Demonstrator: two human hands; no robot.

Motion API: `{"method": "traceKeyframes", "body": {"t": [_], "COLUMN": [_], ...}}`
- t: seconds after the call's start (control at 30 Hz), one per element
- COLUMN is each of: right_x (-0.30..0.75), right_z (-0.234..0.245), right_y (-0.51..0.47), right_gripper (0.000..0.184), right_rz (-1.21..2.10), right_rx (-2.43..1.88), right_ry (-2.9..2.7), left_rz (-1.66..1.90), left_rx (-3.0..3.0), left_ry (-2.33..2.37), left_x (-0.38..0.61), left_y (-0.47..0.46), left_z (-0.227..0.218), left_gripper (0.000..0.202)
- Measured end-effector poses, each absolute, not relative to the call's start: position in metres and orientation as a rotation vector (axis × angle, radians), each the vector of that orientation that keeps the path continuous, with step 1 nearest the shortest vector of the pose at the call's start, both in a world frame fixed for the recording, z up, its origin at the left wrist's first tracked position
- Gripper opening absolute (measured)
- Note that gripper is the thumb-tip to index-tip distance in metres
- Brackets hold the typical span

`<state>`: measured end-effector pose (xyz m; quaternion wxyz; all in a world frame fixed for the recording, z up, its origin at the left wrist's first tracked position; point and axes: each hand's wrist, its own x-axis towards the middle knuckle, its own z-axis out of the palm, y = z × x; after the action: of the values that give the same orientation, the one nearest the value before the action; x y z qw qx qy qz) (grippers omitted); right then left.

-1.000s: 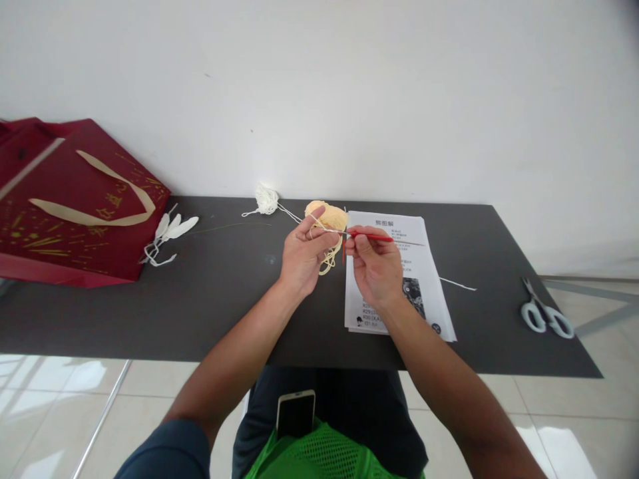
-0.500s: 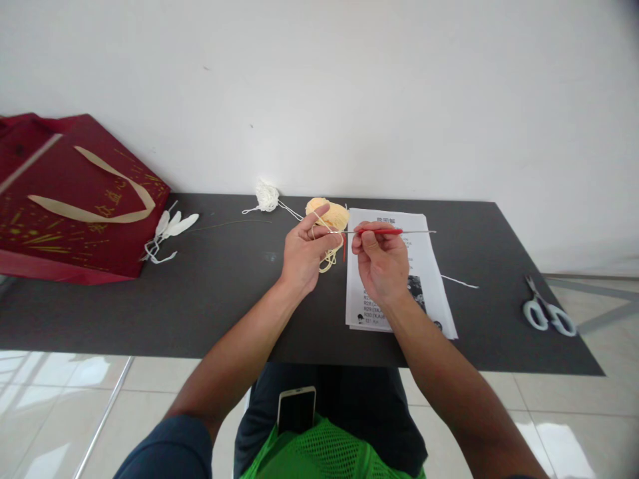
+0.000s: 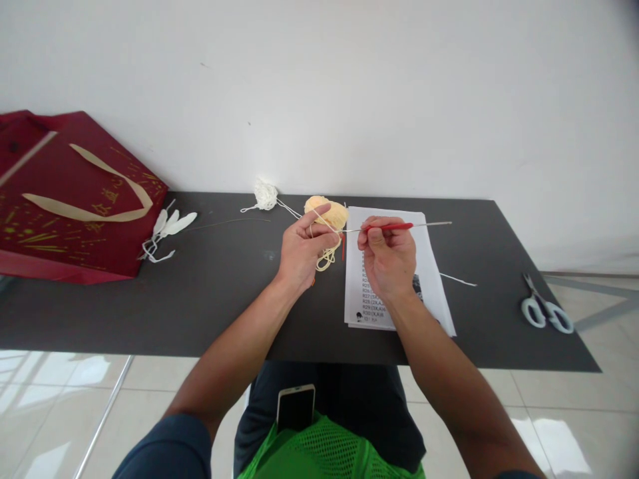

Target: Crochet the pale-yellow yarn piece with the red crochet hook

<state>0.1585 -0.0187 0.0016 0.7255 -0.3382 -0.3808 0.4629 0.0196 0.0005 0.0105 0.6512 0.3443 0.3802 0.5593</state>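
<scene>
- I sit in a plain indoor room set up as a small craft corner. Whether it is a home or an office, I cannot tell.
- A bare white wall [image 3: 349, 86] stands right behind the long, dark worktop [image 3: 224, 299].
- The floor [image 3: 559, 412] is glossy pale tile that catches the light.
- Handicraft things lie about: yellow yarn [image 3: 332, 211], a clump of white yarn [image 3: 265, 195], a red-handled crochet hook [image 3: 399, 226], and scissors [image 3: 544, 309] near the right end.
- A printed sheet [image 3: 434, 299] with numbered rows lies flat on the worktop.
- A red gift bag [image 3: 74, 206] with gold print lies at the left end, against the wall.
</scene>
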Motion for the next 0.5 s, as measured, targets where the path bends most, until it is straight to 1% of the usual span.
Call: {"method": "traceKeyframes", "body": {"t": [0.07, 0.23, 0.5], "right_x": [0.1590, 0.1602, 0.1625], "right_z": [0.0016, -0.0002, -0.0037], "right_y": [-0.0188, -0.0181, -0.0163], "right_gripper": [0.018, 0.013, 0.015], "right_rz": [1.009, 1.000, 1.027], "right_rx": [-0.741, -0.681, -0.625], "right_ry": [-0.862, -0.924, -0.956], "left_rz": [1.268, 1.260, 1.218], "left_rx": [0.780, 0.784, 0.833], "left_ry": [0.866, 0.851, 0.771], "left_x": [0.0186, 0.0165, 0.0141], "left_y": [0.0007, 0.0018, 0.0025], "left_z": [0.0113, 0.0111, 0.0102], "left_gripper": [0.061, 0.056, 0.046]}}
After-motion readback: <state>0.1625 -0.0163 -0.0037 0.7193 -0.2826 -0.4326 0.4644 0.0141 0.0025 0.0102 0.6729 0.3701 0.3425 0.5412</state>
